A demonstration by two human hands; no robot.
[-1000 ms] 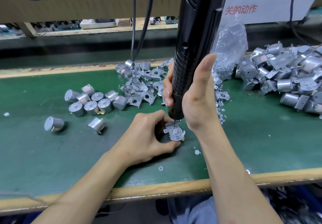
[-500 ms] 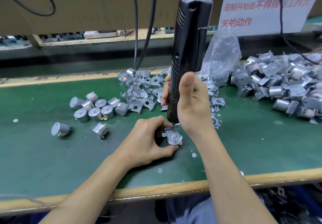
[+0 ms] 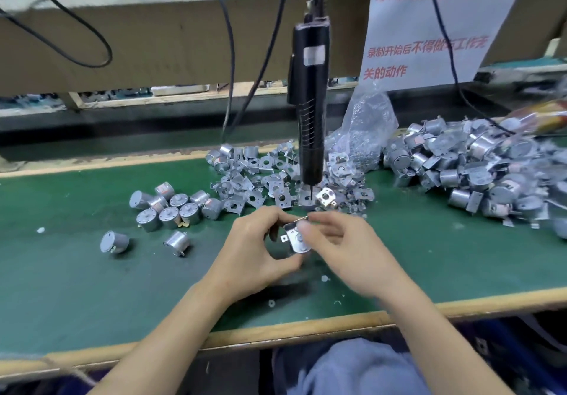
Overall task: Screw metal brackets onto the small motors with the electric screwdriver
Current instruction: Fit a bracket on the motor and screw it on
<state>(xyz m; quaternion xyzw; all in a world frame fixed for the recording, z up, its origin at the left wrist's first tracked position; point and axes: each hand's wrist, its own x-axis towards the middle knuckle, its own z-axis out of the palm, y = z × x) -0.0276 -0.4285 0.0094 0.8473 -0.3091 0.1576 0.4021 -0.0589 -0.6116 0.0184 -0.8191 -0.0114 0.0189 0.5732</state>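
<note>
Both hands, left hand (image 3: pixel 251 252) and right hand (image 3: pixel 346 252), pinch one bracketed motor (image 3: pixel 297 238) above the table (image 3: pixel 76 287); electric screwdriver (image 3: pixel 310 103) hangs unheld. Recommend checking bracket seating before release.

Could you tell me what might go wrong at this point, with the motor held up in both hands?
The bracketed motor is pinched only by fingertips of the left hand and right hand, above the mat, so it could slip and drop. The electric screwdriver hangs free just beyond the hands, bit down, and a raised hand could knock it. The loose brackets lie close by, where a dropped motor could land.
</note>
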